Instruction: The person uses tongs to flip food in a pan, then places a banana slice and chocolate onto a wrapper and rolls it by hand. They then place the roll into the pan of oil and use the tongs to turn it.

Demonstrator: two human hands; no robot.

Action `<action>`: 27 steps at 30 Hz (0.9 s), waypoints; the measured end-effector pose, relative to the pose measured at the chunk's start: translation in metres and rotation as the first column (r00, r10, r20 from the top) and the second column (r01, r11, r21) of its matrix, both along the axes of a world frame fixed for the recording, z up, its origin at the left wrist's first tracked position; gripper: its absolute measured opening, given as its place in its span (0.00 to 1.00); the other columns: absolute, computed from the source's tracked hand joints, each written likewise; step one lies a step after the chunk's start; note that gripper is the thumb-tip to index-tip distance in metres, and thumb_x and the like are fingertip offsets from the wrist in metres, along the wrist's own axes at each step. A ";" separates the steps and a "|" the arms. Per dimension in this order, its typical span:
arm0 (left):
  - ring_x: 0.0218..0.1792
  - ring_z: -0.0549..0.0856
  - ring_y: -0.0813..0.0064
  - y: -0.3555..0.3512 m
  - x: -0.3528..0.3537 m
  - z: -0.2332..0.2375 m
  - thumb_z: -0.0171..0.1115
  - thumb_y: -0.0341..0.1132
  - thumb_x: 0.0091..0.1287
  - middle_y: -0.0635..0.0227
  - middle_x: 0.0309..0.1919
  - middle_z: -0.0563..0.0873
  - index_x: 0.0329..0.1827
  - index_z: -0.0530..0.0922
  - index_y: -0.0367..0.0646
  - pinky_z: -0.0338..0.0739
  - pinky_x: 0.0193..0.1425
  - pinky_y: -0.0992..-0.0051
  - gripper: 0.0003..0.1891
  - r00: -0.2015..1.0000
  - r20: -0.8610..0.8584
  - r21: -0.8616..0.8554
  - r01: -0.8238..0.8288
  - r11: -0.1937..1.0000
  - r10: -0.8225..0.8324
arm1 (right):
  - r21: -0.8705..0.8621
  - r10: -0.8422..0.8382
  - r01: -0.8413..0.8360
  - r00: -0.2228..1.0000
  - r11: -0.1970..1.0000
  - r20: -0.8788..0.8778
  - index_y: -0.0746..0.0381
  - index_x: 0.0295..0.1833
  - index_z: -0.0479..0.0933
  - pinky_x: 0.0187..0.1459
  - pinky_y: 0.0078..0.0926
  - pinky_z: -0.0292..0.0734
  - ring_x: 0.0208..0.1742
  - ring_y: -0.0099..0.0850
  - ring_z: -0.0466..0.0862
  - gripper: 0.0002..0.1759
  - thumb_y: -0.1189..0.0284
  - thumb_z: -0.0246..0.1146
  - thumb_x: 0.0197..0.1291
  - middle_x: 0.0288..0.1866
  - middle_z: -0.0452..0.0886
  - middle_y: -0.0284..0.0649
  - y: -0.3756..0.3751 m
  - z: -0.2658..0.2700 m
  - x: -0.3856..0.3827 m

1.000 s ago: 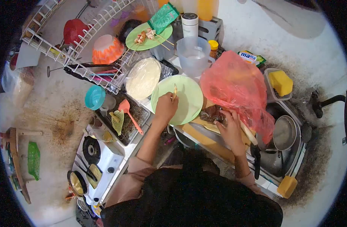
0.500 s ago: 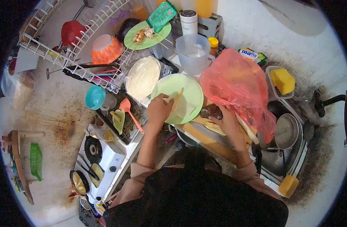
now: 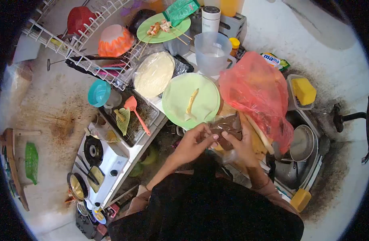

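Observation:
Both hands hold a clear plastic bag of brown, chocolate-like filling near the front of the counter. My left hand pinches its left edge between thumb and fingers. Wrapped around its right side is my right hand, thumb lying on top. Just beyond the bag is a light green plate, bearing a pale thin wrapper with a strip of banana across it. Under and beside the bag lies a wooden board, partly hidden by my right hand.
A red plastic bag lies right of the plate, before a sink with a pan. Behind stand a measuring jug and a plate of skewers. Left are a stack of round wrappers, an orange spatula and a stove.
My left hand has left the banana strip on the plate and moved down to the chocolate bag. My right hand has lifted the bag nearer to me, and both now hold it.

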State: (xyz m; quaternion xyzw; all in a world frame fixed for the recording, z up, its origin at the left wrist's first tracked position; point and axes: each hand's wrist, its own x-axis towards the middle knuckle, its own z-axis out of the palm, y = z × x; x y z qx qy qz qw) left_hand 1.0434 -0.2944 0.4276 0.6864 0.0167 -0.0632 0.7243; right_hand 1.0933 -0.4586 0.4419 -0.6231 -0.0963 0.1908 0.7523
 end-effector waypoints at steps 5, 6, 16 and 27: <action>0.27 0.73 0.88 0.015 -0.008 -0.005 0.60 0.33 0.63 0.73 0.23 0.76 0.30 0.73 0.37 0.68 0.31 0.82 0.08 0.994 0.110 0.220 -0.031 0.975 0.007 | 0.103 0.019 -0.002 0.986 0.995 -0.165 0.67 0.54 0.66 0.51 0.25 0.72 0.46 0.26 0.78 0.22 0.79 0.62 0.52 0.44 0.78 0.40 0.032 -0.007 -0.015; 0.27 0.73 0.87 0.024 -0.011 -0.005 0.60 0.33 0.62 0.73 0.23 0.76 0.30 0.73 0.38 0.68 0.30 0.82 0.08 0.991 0.134 0.292 -0.017 0.956 -0.023 | 0.047 0.069 -0.062 0.981 0.997 -0.181 0.67 0.54 0.66 0.51 0.25 0.72 0.46 0.26 0.78 0.23 0.79 0.63 0.52 0.44 0.78 0.40 0.031 -0.008 -0.012; 0.30 0.81 0.78 0.081 -0.003 -0.070 0.57 0.35 0.65 0.65 0.31 0.78 0.47 0.65 0.35 0.75 0.30 0.81 0.15 0.891 -0.321 -0.206 -0.397 0.894 0.322 | -0.574 0.354 -0.317 0.934 0.755 -0.049 0.68 0.54 0.68 0.41 0.25 0.74 0.39 0.28 0.79 0.38 0.61 0.74 0.40 0.39 0.78 0.41 0.050 0.007 0.066; 0.30 0.82 0.77 0.122 0.010 -0.067 0.56 0.31 0.64 0.60 0.37 0.78 0.49 0.64 0.33 0.81 0.25 0.79 0.15 0.888 -0.246 -0.143 -0.429 0.892 0.387 | -0.975 0.815 -0.149 0.578 0.165 0.049 0.64 0.43 0.74 0.37 0.36 0.74 0.35 0.42 0.79 0.18 0.69 0.65 0.44 0.35 0.78 0.46 0.110 0.013 0.100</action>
